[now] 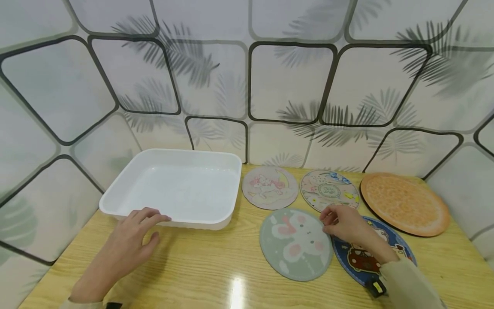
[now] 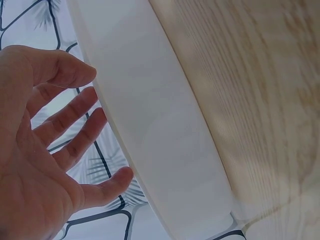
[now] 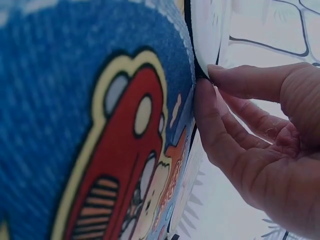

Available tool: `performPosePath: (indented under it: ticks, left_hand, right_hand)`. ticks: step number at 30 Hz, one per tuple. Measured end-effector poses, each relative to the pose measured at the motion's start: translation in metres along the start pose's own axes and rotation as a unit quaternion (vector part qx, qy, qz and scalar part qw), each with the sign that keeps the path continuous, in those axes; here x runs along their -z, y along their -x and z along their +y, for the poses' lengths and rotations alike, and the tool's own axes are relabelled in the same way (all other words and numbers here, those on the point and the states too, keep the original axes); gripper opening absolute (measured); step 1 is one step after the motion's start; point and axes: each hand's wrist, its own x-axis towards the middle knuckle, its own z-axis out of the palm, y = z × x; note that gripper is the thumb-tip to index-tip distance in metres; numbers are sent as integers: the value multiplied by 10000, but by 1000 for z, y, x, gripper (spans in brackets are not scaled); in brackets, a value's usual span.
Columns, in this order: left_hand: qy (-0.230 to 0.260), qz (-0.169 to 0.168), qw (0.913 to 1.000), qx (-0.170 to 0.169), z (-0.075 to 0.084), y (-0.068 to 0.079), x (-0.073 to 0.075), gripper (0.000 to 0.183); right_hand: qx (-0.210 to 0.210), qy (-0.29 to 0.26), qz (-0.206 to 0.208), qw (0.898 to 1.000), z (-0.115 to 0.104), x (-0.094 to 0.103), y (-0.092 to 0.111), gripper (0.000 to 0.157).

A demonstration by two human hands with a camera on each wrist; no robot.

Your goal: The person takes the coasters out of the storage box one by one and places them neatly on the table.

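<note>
In the head view my right hand [image 1: 349,227] is at the right edge of a grey-green round mat [image 1: 297,262] with a white rabbit on it. The right wrist view shows the thumb and index finger [image 3: 212,117] pinching the edge of a pale mat [image 3: 207,35] with a dark underside. Below that hand and forearm lies a blue round mat [image 1: 349,268] with a red car, partly covered. My left hand [image 1: 129,240] rests its fingertips on the front rim of a white tray [image 1: 227,201], fingers spread and lightly bent, thumb apart from the rim.
Behind the rabbit mat lie a pink unicorn mat [image 1: 270,199] and a floral round mat [image 1: 308,189]. A larger orange round mat [image 1: 405,204] is at the right, close to the blue one. Patterned cloth [image 1: 289,81] stands behind the wooden table [image 1: 193,270].
</note>
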Motion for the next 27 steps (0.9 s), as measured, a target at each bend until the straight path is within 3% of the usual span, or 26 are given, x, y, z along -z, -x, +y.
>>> performPosePath:
  ticks: [10,23,27]
  left_hand:
    - [34,15,10000,26,1,0,1,39]
    - [-65,-23,10000,-15,-2,-3,3,38]
    - [-181,102,9998,-73,-1,-4,1,35]
  right_hand:
    - [114,398,65,9991,-1,0,-2,18]
    - [286,448,170,9984,-1,-1,0,18]
    - [417,409,213,9981,1,-1,4,17]
